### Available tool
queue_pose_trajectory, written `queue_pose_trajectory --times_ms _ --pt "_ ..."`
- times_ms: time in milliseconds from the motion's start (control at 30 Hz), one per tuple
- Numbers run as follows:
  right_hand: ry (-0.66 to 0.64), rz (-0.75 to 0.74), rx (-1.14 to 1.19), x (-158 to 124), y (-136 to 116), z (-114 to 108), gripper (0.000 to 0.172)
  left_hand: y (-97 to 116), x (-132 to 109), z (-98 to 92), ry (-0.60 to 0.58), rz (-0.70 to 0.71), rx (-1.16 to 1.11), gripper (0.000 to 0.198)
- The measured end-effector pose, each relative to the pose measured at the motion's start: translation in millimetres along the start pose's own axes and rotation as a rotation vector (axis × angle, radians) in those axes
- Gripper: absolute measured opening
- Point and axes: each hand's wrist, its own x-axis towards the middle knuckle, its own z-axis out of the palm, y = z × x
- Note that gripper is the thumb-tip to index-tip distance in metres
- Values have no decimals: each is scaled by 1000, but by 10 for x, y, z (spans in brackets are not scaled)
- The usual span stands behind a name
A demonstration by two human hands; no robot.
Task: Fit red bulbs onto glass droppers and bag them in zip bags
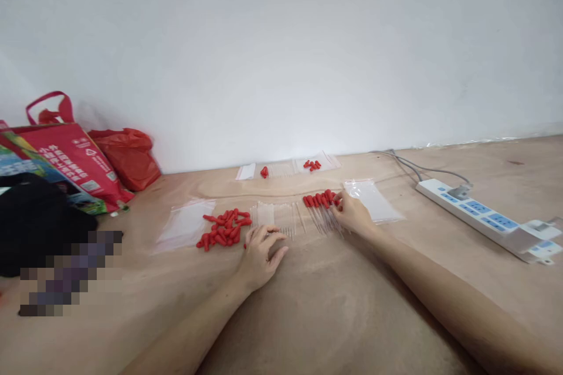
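Observation:
My right hand (352, 214) is closed at the right end of a row of glass droppers with red rubber bulbs (317, 198), its fingertips on the last dropper. My left hand (263, 255) lies low over the wood, fingers curved and thumb apart, with nothing visible in it. Just beyond its fingers, thin clear glass tubes (268, 212) lie side by side. To its left is a loose pile of red rubber bulbs (226, 227), partly touching or close to the hand. One bare tube (300, 218) lies between the tubes and the dropper row.
Clear zip bags lie at left (187, 222) and right (373, 199). Farther back are a few more bulbs (312, 165) on a bag by the wall. A power strip (484, 217) stands right; a red shopping bag (83, 158) and black cloth (39, 222) sit left.

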Motion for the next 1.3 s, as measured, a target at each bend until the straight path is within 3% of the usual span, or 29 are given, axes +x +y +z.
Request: queue_pose_trajectory --times_ms 233,433,567,700,833,1033,1133,1300 --pt "48 -82 -35 -20 -25 -9 18 5 10 -54 57 -78 94 13" --pt "94 -228 -3 -87 -166 -6 18 -97 -73 -222 123 -118 159 12" --pt "27 -313 -102 -125 -448 35 23 -181 -123 -315 85 -125 151 16" --pt "-44 -253 -278 -84 -745 108 27 -258 -137 -294 97 -149 146 16" --pt "-141 -195 -366 -21 -889 180 24 -340 -138 -228 162 -151 232 12" --pt "-185 -184 -408 -9 -945 219 25 -337 -116 -254 194 -133 344 16" --pt "-121 -213 -385 -67 -913 168 26 -266 -108 -266 227 -110 301 15" --pt "8 -527 -117 -321 -608 64 23 -134 -118 -170 143 -93 124 15"
